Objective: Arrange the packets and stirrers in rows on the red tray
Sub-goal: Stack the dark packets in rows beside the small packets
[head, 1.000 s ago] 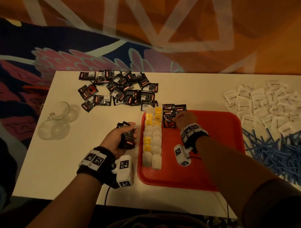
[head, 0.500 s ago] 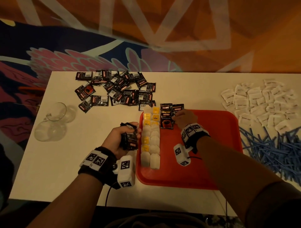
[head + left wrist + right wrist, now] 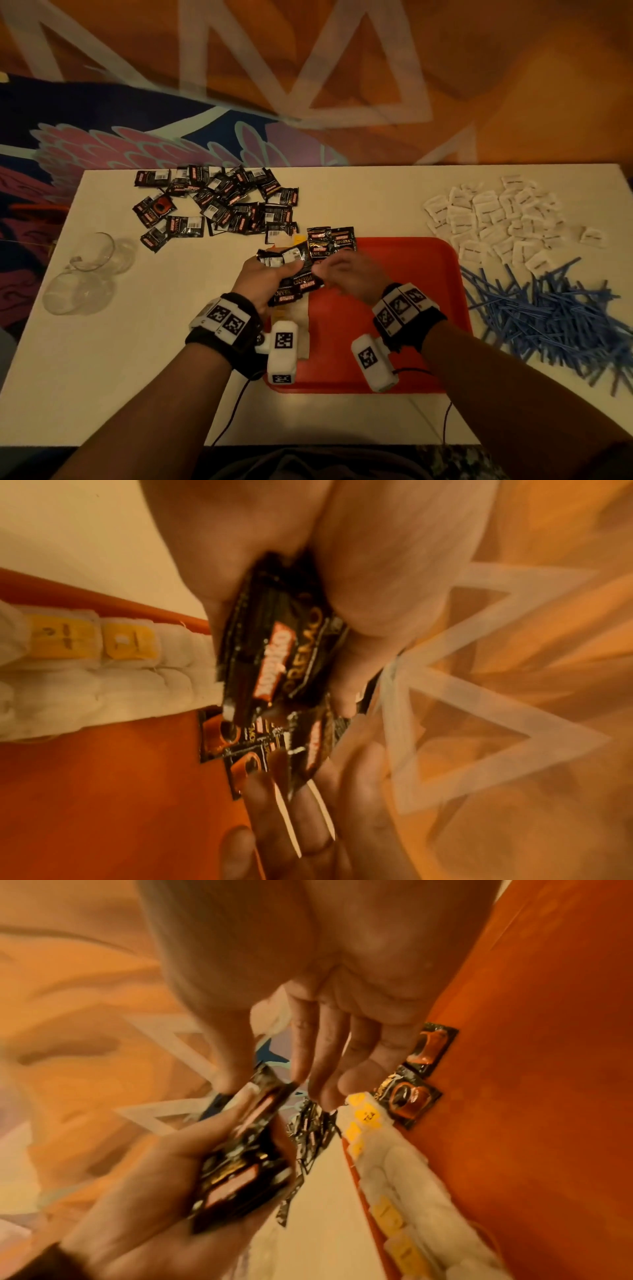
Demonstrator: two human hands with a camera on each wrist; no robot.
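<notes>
**Tray arrangement at an early stage: one tea-bag column laid, coffee row just begun**

The red tray (image 3: pixel 394 308) lies at the near middle of the table (image 3: pixel 137 377). Along its left edge runs a double column of white and yellow tea bags (image 3: pixel 85 669), apparently complete. Just right of that column, at the tray's far edge, a few black coffee packets (image 3: pixel 330 241) lie in the start of a second row. The left hand (image 3: pixel 263 279) hovers over the tray's left side, its grip closed around a fanned stack of black packets (image 3: pixel 294 274). The right hand (image 3: pixel 349 274) meets it, thumb and forefinger nipping the end of one packet of that stack, judged to be drawing it out for placement.

Most of the work remains. A loose pile of black packets (image 3: pixel 219 205) lies on the table far left of the tray, a heap of white packets (image 3: pixel 496 219) far right, and a heap of blue stirrers (image 3: pixel 548 315) right of the tray; none of the latter two is on the tray. Two clear glasses (image 3: pixel 85 270) stand at the left edge of the table.
</notes>
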